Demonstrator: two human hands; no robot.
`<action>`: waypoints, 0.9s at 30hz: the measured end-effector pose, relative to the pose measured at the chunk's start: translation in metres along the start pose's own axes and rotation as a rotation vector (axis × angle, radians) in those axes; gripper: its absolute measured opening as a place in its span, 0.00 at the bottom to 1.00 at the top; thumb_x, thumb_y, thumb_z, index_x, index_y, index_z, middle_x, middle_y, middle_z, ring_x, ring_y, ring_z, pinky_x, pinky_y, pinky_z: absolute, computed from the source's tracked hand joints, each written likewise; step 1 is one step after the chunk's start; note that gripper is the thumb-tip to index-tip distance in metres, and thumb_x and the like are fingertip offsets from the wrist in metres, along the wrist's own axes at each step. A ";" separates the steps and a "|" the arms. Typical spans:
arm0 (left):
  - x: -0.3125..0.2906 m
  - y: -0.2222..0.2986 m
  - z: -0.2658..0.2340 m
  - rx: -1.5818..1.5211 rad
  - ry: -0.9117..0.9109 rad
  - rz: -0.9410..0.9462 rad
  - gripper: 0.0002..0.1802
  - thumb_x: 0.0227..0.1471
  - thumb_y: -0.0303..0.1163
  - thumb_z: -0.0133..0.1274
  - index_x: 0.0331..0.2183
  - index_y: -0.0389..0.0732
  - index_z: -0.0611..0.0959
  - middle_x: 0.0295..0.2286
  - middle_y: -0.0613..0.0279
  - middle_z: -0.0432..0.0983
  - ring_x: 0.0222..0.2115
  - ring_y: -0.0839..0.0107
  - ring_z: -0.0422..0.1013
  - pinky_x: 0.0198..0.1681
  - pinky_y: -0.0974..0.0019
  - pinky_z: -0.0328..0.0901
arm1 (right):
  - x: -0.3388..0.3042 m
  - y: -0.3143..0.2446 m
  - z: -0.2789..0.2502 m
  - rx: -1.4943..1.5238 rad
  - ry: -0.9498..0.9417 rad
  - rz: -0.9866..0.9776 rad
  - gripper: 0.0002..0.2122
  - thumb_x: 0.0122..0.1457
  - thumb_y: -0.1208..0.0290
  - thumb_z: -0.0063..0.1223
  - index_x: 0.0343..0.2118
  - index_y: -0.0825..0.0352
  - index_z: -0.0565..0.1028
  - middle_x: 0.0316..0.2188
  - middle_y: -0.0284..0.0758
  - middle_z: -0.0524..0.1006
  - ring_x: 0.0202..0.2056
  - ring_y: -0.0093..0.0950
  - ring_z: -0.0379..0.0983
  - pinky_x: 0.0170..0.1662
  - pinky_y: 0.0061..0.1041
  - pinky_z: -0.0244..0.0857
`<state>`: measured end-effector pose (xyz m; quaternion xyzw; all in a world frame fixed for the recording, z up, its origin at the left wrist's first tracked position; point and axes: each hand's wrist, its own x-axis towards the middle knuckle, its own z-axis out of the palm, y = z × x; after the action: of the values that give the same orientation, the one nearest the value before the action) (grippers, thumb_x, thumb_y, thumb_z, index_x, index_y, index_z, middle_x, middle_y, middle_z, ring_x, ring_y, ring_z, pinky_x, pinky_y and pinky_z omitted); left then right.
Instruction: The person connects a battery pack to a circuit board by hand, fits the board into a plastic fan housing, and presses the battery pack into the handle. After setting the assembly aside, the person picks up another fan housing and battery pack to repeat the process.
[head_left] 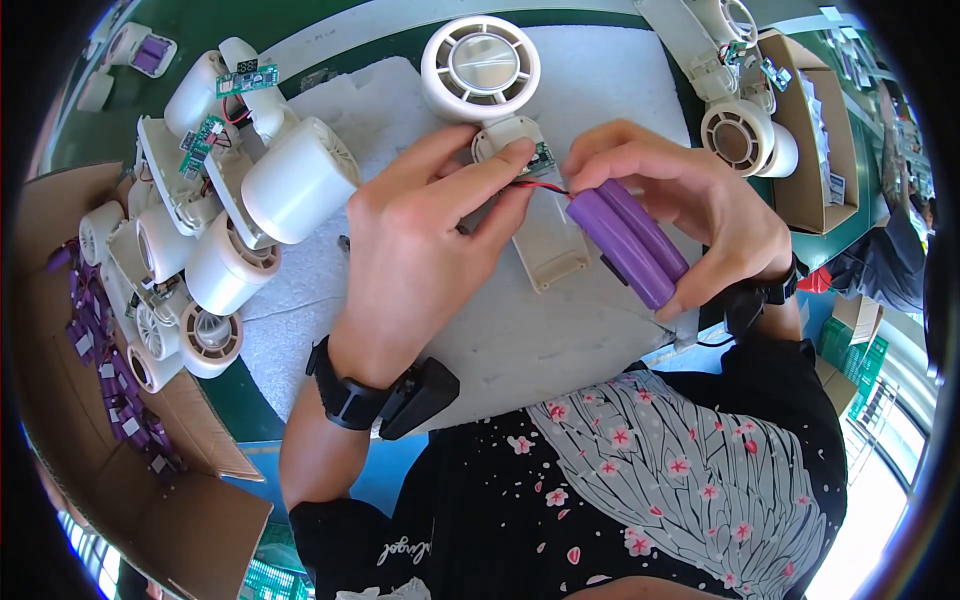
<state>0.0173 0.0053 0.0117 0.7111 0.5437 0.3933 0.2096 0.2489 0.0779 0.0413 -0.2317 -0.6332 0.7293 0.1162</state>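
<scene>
My right hand [690, 195] grips a purple battery pack [628, 243] of two cylindrical cells, tilted above the mat. Red and black wires [540, 185] run from its upper end toward a small green circuit board [541, 158]. The board sits at the neck of an opened white handheld fan [481, 68], whose round head points away from me. My left hand [430, 205] is closed at that neck, thumb and fingers pressed together by the board and wires; its fingertips partly cover what they pinch. Below, the open handle shell [550, 240] lies on the mat.
A pale foam mat [330, 290] covers the green table. Several white fan bodies [300, 180] with boards are piled on the left. Beside them, a cardboard box [190, 420] holds many purple battery packs [115, 385]. More fans [745, 140] and another box [815, 130] stand at the right.
</scene>
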 end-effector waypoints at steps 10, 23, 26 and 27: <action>-0.001 0.000 -0.007 -0.051 -0.065 -0.022 0.17 0.44 0.24 0.62 0.40 0.43 0.85 0.37 0.47 0.79 0.30 0.58 0.77 0.34 0.67 0.71 | 0.003 -0.003 0.024 -0.526 0.087 -0.057 0.37 0.30 0.72 0.72 0.51 0.65 0.70 0.45 0.36 0.73 0.46 0.33 0.69 0.49 0.28 0.62; 0.000 0.001 -0.013 -0.043 -0.109 0.020 0.19 0.46 0.21 0.58 0.43 0.44 0.84 0.39 0.43 0.77 0.33 0.53 0.77 0.35 0.65 0.71 | 0.003 0.003 0.049 -0.855 0.247 -0.288 0.29 0.32 0.81 0.71 0.44 0.71 0.76 0.47 0.44 0.72 0.44 0.37 0.71 0.45 0.31 0.71; 0.000 -0.001 -0.014 -0.042 -0.116 0.035 0.19 0.46 0.20 0.58 0.43 0.45 0.84 0.39 0.42 0.77 0.33 0.53 0.77 0.35 0.64 0.72 | 0.002 0.003 0.049 -0.889 0.257 -0.300 0.27 0.31 0.80 0.71 0.42 0.72 0.77 0.48 0.46 0.72 0.43 0.38 0.72 0.43 0.30 0.72; 0.000 -0.001 -0.014 -0.043 -0.120 0.039 0.20 0.46 0.20 0.58 0.43 0.45 0.83 0.39 0.42 0.77 0.34 0.53 0.77 0.35 0.64 0.72 | 0.001 0.004 0.050 -0.896 0.261 -0.301 0.27 0.31 0.79 0.71 0.41 0.72 0.77 0.49 0.46 0.71 0.43 0.39 0.72 0.42 0.30 0.72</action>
<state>0.0058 0.0034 0.0192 0.7391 0.5079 0.3656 0.2493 0.2242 0.0347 0.0417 -0.2544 -0.8914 0.3250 0.1874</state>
